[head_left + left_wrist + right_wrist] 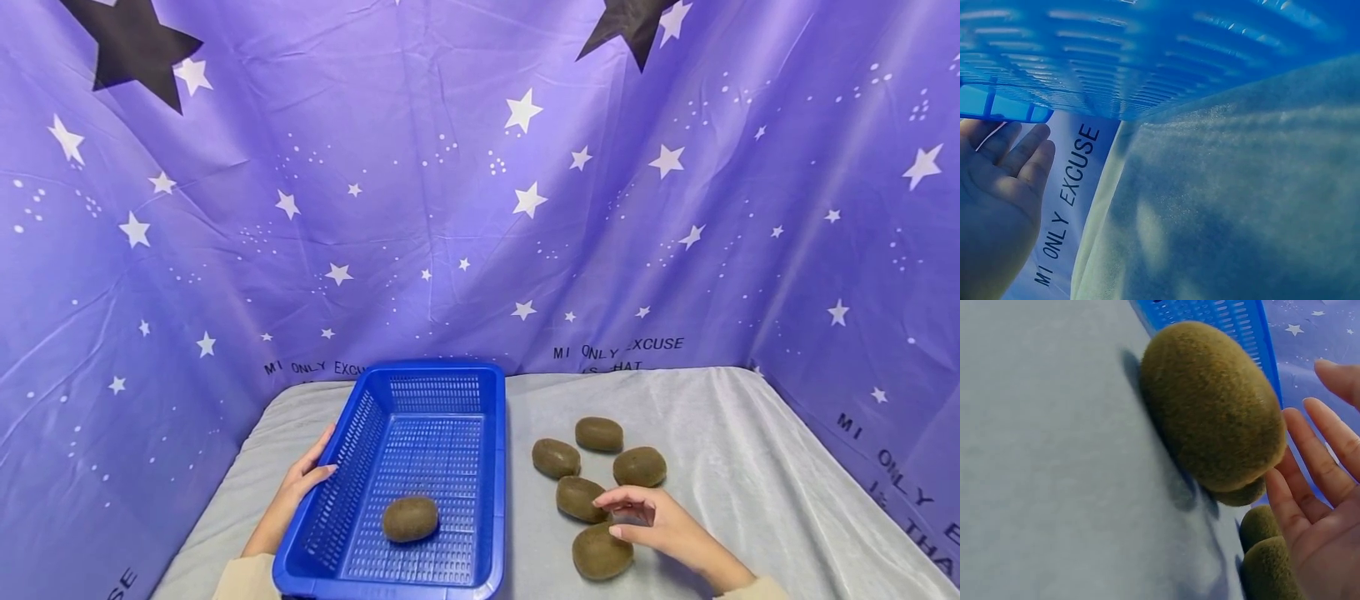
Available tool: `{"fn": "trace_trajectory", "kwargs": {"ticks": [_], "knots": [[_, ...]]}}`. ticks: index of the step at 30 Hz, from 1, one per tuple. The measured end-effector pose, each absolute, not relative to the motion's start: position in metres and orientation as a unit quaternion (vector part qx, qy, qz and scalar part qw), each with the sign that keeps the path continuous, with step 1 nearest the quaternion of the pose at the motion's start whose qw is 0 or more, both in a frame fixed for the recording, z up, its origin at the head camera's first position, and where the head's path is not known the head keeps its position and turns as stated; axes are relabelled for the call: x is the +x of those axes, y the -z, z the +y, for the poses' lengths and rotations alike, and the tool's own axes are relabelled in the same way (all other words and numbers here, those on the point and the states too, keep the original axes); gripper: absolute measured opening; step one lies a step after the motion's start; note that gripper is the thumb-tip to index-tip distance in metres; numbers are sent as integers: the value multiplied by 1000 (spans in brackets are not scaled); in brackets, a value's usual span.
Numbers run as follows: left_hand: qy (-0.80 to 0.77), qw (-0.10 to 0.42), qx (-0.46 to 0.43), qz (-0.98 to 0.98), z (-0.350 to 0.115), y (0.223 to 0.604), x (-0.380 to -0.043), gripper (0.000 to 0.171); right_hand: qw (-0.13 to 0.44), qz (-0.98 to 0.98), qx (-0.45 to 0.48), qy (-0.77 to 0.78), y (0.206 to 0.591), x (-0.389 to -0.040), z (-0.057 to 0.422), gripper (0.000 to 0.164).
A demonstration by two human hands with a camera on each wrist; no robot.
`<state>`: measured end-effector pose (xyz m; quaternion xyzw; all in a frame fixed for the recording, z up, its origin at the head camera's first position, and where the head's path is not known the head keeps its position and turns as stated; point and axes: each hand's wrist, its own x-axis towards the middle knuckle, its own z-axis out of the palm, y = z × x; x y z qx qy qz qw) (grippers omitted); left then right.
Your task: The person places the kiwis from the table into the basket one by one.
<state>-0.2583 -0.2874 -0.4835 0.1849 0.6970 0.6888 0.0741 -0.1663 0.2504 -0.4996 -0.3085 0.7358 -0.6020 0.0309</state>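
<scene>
A blue plastic basket with slotted walls stands in the head view, one brown fuzzy kiwi lying on its floor. My left hand holds the basket's left rim, the thumb over the edge. From the left wrist, the hand's fingers show below the rim; the thumb is hidden. Right of the basket, my right hand hovers at the nearest loose kiwi, fingers spread apart and thumb beside it. Another kiwi lies by its fingertips. In the right wrist view the hand grips nothing beside a large kiwi.
Three more kiwis, one at the back, one on the left and one on the right, lie farther back on the grey cloth. A purple star-patterned curtain surrounds the table at back and sides.
</scene>
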Motion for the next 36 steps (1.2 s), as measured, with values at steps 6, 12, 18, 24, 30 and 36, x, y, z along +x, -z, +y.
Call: {"fn": "trace_trajectory", "kwargs": {"ticks": [6,12,18,24,30,36], "knots": [[-692,71,188,693,-287,486,-258,64,43,727,-321,606,506,-163,253,29],[-685,39,209,697,-287,488,-259,62,77,718,-305,621,513,-161,256,28],[-687,32,198,699,-286,488,-259,62,85,724,-292,620,518,-159,258,29],[-680,33,188,708,-286,487,-260,62,95,717,-288,627,521,-157,259,31],[-674,32,191,713,-287,488,-261,62,107,708,-298,632,523,-158,260,32],[-667,27,177,723,-286,488,-262,63,111,699,-312,634,523,-159,260,35]]}}
